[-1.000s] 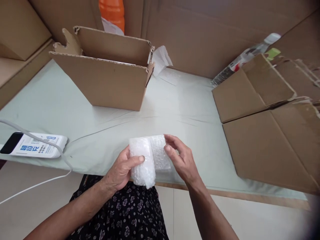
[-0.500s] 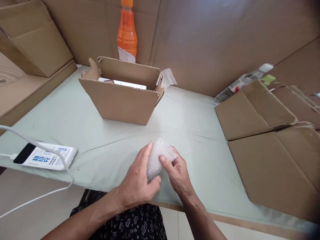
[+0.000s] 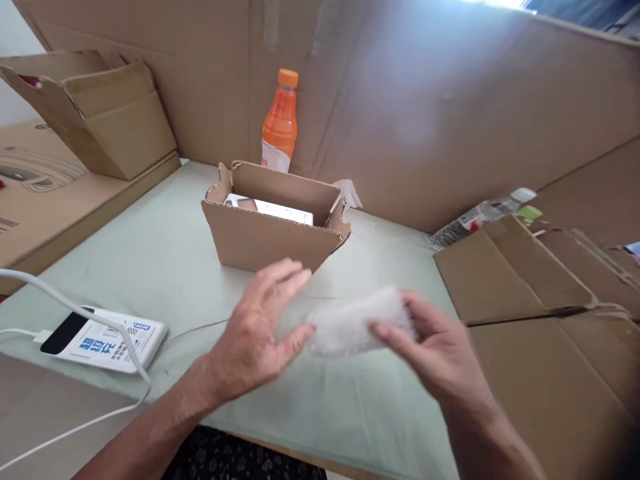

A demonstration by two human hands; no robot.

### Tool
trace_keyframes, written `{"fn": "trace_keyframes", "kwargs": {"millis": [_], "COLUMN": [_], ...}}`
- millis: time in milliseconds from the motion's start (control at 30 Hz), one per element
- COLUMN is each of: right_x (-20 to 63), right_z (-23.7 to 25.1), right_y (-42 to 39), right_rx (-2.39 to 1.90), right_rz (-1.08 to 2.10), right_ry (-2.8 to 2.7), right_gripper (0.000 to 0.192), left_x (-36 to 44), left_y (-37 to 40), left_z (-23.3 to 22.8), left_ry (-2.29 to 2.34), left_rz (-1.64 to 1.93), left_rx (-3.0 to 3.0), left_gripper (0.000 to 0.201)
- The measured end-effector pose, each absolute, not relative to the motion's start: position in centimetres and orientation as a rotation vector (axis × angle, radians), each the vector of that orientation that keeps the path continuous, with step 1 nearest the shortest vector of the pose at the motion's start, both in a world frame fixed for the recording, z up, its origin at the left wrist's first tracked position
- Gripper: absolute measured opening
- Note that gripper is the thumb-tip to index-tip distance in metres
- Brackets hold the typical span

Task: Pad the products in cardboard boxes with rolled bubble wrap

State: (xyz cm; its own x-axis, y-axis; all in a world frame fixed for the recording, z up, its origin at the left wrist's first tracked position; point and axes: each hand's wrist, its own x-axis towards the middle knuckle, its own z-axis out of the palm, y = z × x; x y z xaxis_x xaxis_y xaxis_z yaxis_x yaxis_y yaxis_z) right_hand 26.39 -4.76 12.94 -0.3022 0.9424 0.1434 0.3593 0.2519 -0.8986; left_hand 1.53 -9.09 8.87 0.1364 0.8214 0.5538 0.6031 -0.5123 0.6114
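Note:
My right hand (image 3: 440,350) grips a small white bubble-wrap bundle (image 3: 353,327) over the pale green table (image 3: 165,260). The fingers of my left hand (image 3: 260,320) are spread, and its thumb touches the bundle's left end. Both hands and the bundle are blurred by motion. Just beyond them stands an open cardboard box (image 3: 273,230) with a flat white item inside (image 3: 273,208).
An orange bottle (image 3: 280,123) stands behind the box against a cardboard wall. Flattened cardboard (image 3: 540,313) covers the right side, with a clear plastic bottle (image 3: 480,215) lying behind it. A white device (image 3: 107,340) with a white cable lies at the left. Folded boxes (image 3: 100,107) sit far left.
The camera has tilted up, so the bottle and wall show. The bundle has gone from both hands' grip into my right hand and now lies sideways, and my left hand has opened.

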Motion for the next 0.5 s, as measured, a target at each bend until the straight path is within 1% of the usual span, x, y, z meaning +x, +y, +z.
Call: {"fn": "trace_keyframes", "kwargs": {"millis": [33, 100, 167, 233, 300, 333, 367, 433, 500], "right_x": [26.0, 24.5, 22.6, 20.8, 19.7, 19.5, 19.4, 19.3, 18.6], "right_z": [14.2, 16.5, 18.0, 18.8, 19.2, 19.4, 19.8, 20.6, 21.2], "right_y": [-3.9, -1.7, 1.2, 4.1, 6.4, 7.2, 7.8, 8.2, 8.1], "right_rx": [-1.151, -1.001, -0.833, -0.821, -1.023, -1.172, -1.316, -1.538, -1.693], "right_rz": [0.932, 0.755, 0.662, 0.673, 0.64, 0.546, 0.401, 0.082, -0.12], "right_ry": [-1.706, -1.553, -1.498, -1.564, -1.736, -1.846, -1.953, -2.129, -2.263], "right_gripper": [0.022, 0.026, 0.025, 0.023, 0.02, 0.018, 0.018, 0.025, 0.03], "left_x": [0.8, -0.4, -1.2, -1.5, -1.7, -1.7, -1.8, -1.9, -2.0], "left_y": [-7.9, -5.3, -2.9, -1.4, -0.8, -0.8, -0.9, -1.3, -1.7], "left_z": [9.9, 11.3, 11.7, 11.3, 10.6, 10.3, 10.0, 9.8, 9.9], "left_ry": [1.487, 1.663, 1.811, 1.912, 1.961, 1.965, 1.956, 1.925, 1.905], "left_rz": [1.466, 1.634, 1.666, 1.652, 1.655, 1.667, 1.682, 1.711, 1.724], "left_rx": [2.259, 2.346, 2.329, 2.297, 2.315, 2.34, 2.369, 2.409, 2.421], "left_gripper": [0.058, 0.055, 0.052, 0.043, 0.034, 0.032, 0.031, 0.031, 0.033]}}
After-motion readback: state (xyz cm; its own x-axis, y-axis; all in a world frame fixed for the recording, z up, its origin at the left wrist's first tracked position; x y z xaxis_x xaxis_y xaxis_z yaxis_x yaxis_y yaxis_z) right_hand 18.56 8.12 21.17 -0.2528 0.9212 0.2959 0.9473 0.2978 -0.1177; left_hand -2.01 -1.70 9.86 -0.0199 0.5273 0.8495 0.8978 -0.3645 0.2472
